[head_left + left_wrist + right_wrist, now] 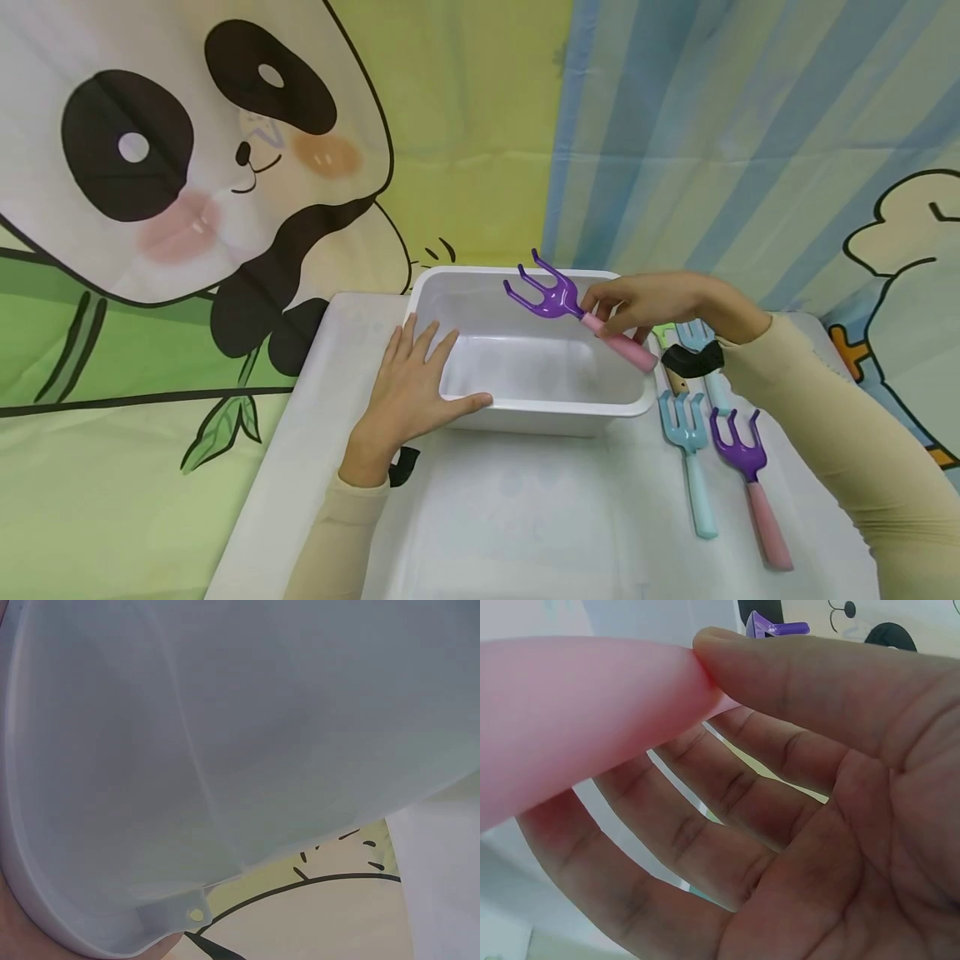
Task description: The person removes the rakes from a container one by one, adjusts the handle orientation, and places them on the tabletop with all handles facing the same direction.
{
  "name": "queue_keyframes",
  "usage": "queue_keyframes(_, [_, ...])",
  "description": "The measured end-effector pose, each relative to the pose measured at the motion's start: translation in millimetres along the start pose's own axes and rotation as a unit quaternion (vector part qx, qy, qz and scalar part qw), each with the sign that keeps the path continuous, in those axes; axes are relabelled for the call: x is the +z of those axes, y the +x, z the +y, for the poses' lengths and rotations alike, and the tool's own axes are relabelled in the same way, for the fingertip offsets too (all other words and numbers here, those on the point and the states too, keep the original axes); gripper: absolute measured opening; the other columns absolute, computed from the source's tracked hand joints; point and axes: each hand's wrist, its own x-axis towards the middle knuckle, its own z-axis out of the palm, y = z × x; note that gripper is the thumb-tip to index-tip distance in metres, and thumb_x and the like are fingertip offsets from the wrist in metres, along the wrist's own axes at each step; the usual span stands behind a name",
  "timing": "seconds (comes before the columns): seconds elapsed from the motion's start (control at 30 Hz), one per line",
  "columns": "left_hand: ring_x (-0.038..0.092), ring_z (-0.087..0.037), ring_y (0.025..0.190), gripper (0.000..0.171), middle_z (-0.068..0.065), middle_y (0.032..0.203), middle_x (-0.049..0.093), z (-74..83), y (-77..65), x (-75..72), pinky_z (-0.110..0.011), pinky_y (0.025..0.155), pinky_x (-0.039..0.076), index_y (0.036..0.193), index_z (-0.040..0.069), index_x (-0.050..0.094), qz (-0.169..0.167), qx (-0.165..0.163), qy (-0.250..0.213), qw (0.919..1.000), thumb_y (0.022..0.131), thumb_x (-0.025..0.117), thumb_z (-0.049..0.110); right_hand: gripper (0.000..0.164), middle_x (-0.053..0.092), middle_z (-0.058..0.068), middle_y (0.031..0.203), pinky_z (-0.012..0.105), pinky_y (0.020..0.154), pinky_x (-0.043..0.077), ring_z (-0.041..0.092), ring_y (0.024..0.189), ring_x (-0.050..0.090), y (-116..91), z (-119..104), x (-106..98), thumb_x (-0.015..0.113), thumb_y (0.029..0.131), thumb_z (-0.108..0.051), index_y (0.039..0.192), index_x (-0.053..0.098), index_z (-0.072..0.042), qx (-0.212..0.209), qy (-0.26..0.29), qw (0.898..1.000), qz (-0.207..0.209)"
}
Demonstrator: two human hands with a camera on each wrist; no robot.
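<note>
A three-pronged hand rake (557,300) with a purple head and pink handle is over the right part of a white plastic bin (540,407), prongs toward the upper left. My right hand (641,302) pinches its handle (592,705) between thumb and fingers, as the right wrist view also shows. At the bin's left end, my left hand (408,387) rests on the rim, fingers straight and spread, thumb along the front edge. The left wrist view is mostly filled by the bin's pale wall (262,750); only slivers of that hand show there.
Right of the bin lie a light-blue fork (684,433) and another purple rake (742,457) with a pink handle. Behind them, more tools, including a second blue fork (696,335), are partly hidden by the right wrist. A panda-printed curtain (480,125) hangs behind the white table (517,517).
</note>
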Motion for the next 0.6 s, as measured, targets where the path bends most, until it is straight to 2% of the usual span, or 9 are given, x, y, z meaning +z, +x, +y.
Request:
queue_keyframes(0.43, [0.007,-0.040,0.150,0.110,-0.017,0.155,0.038,0.2,-0.2,0.5,-0.049,0.120,-0.001,0.151,0.013,0.046,0.005,0.003,-0.011,0.9999,0.075,0.043,0.093,0.034,0.054,0.020,0.118,0.041,0.077,0.059,0.032,0.093,0.062,-56,45,11,0.058,0.101,-0.009,0.132,0.048,0.000,-0.015,0.018,0.998,0.057])
queue_keyframes(0.6, [0.008,-0.041,0.150,0.110,-0.017,0.155,0.038,-0.3,-0.4,1.5,-0.049,0.120,0.000,0.150,0.013,0.047,0.007,0.004,-0.009,0.9999,0.075,0.043,0.093,0.033,0.056,0.019,0.117,0.039,0.078,0.059,0.034,0.099,0.062,-74,65,17,0.059,0.101,-0.011,0.130,0.048,0.000,-0.022,0.025,0.996,0.078])
